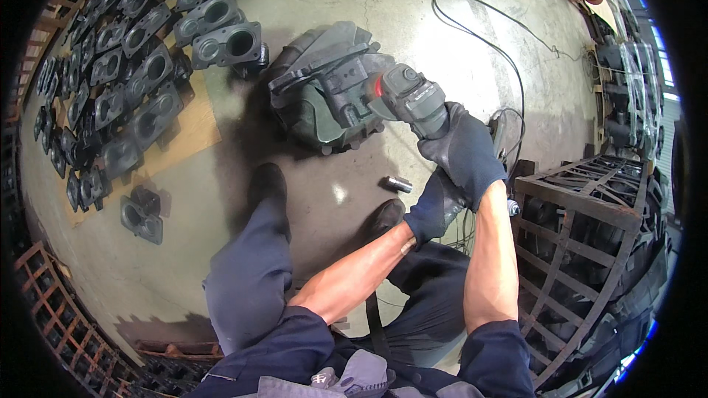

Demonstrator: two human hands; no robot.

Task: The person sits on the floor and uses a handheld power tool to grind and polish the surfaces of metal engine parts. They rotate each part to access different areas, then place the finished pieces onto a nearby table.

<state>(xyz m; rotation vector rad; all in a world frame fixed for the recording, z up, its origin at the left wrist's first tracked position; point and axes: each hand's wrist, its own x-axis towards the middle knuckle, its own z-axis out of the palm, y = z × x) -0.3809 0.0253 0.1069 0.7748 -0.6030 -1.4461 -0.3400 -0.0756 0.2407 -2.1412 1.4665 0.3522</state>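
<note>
My right hand (461,149), in a dark glove, is wrapped round the body of a grey angle grinder (420,103). Below it, my gloved left hand (440,205) is closed at the tool's rear end; its fingertips are partly hidden. The grinder's head reaches the right side of a big, dark, rough metal casting (324,92) on the floor. A red patch shows beside the head, and the wheel's contact with the casting is hard to make out. Between my feet and the casting lies a short, shiny metal cylinder (398,184).
Rows of dark flanged castings (151,66) cover cardboard (199,121) at the left, with another flanged casting (141,214) nearer me. A black cable (522,81) loops over the floor at right. Metal lattice crates (579,206) stand close by my right arm, others at lower left.
</note>
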